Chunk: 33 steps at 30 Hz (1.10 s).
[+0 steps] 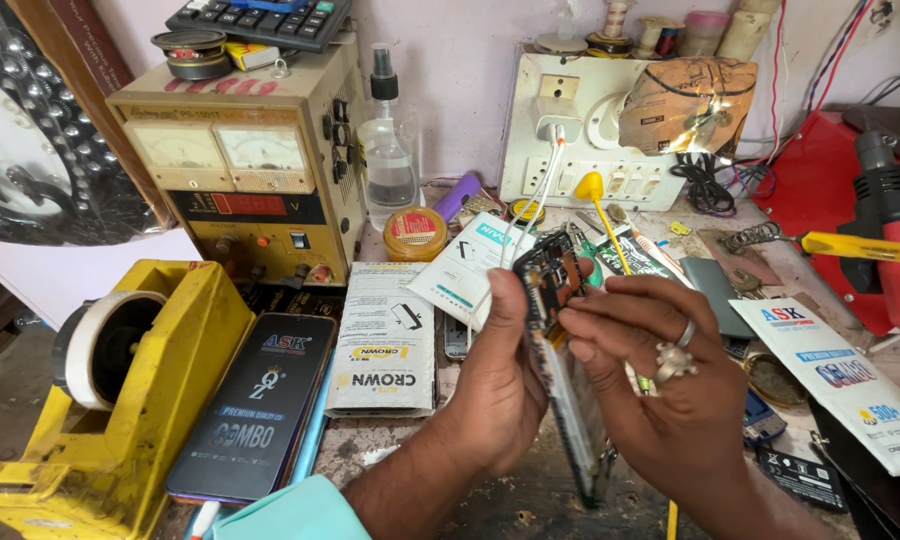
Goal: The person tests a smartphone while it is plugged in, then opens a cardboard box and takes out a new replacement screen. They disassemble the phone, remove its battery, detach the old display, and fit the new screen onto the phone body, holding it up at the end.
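Cluttered with packets and tools, the table [530,500] carries a yellow tape dispenser [120,390]. Left hand [495,385] grips an opened phone [562,350] upright. Right hand [655,385] pinches its upper edge.

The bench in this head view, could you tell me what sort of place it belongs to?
Probably a phone repair bench: both hands hold an opened phone, a bench power supply with two dials stands behind, and a hot-air gun lies at the right.

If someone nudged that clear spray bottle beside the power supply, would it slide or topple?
The spray bottle would probably topple: it stands tall and narrow. It looks like thin clear plastic, so likely light. The power supply close on one side might stop a fall that way.
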Each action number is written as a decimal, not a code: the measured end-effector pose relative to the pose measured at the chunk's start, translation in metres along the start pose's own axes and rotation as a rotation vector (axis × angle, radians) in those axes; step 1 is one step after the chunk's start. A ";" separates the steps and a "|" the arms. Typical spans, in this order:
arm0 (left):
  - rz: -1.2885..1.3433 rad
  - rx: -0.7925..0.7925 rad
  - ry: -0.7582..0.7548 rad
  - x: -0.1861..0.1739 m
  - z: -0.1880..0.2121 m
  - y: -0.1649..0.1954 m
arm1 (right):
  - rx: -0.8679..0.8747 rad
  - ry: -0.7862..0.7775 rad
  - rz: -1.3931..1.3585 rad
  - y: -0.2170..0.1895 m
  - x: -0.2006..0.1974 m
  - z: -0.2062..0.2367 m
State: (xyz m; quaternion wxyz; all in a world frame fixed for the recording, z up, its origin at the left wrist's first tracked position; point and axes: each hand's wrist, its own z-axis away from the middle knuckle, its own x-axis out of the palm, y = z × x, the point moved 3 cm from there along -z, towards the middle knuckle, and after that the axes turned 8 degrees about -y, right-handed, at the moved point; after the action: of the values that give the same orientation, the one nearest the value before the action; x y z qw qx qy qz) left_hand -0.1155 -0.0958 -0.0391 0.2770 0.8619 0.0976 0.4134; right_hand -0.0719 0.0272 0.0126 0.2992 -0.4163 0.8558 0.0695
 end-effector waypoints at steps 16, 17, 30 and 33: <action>-0.257 0.057 0.026 -0.004 -0.005 0.022 | 0.106 -0.155 -0.284 0.011 0.003 0.001; -0.340 0.058 -0.011 -0.003 -0.004 0.025 | 0.120 -0.146 -0.318 0.013 0.002 0.002; -0.113 0.024 -0.209 -0.001 0.004 0.028 | 0.011 -0.128 -0.353 0.007 -0.011 0.005; -0.114 0.000 -0.206 0.002 0.005 0.027 | -0.060 -0.112 -0.231 0.003 -0.016 0.002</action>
State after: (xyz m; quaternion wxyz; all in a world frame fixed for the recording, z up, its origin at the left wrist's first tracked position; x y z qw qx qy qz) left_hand -0.1127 -0.1192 -0.0253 0.3088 0.8928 0.1175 0.3063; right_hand -0.0657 0.0410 0.0194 0.3399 -0.5163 0.7817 0.0832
